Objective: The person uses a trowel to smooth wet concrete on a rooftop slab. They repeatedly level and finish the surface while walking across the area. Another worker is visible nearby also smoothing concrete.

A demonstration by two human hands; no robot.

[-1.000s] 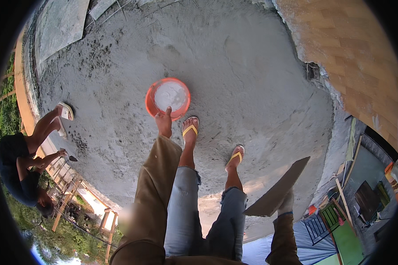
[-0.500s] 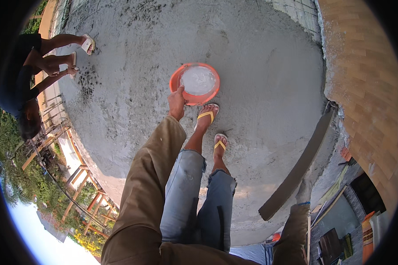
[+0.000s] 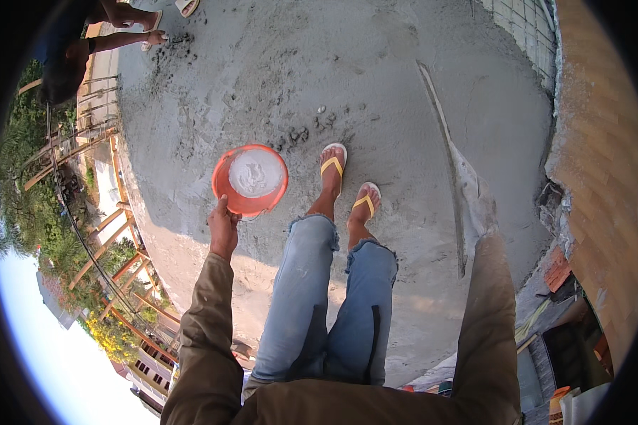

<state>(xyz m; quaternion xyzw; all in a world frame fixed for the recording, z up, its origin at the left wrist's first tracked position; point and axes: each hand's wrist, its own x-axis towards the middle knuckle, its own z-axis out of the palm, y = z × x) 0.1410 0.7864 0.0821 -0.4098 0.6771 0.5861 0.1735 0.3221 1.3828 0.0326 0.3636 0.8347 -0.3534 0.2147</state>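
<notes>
My left hand (image 3: pixel 224 225) is closed on the near rim of an orange bucket (image 3: pixel 222 175), which holds pale grey stuff (image 3: pixel 255 173); I cannot tell whether it is powder or liquid. The bucket is left of my feet, over the grey wet concrete (image 3: pixel 397 127). On the right, my right hand (image 3: pixel 481 211), pale grey as if gloved or coated, grips a long screed board (image 3: pixel 448 145). The board is seen nearly edge-on, running away from me, and its handle and my fingers are partly hidden. Whether it touches the concrete, I cannot tell.
My feet in yellow-strapped flip-flops (image 3: pixel 332 166) stand on the concrete. At the far left another person bends down, a hand (image 3: pixel 159 37) near rough, dark lumps. Wire mesh (image 3: pixel 524 35) shows at the far right, beside a tan tiled surface (image 3: pixel 595 142). Timber framing (image 3: pixel 124 265) lies beyond the left edge.
The bucket has come nearer and to the left with my left hand. My right hand has swung the screed board forward, from broad face to nearly edge-on. The view has shifted too.
</notes>
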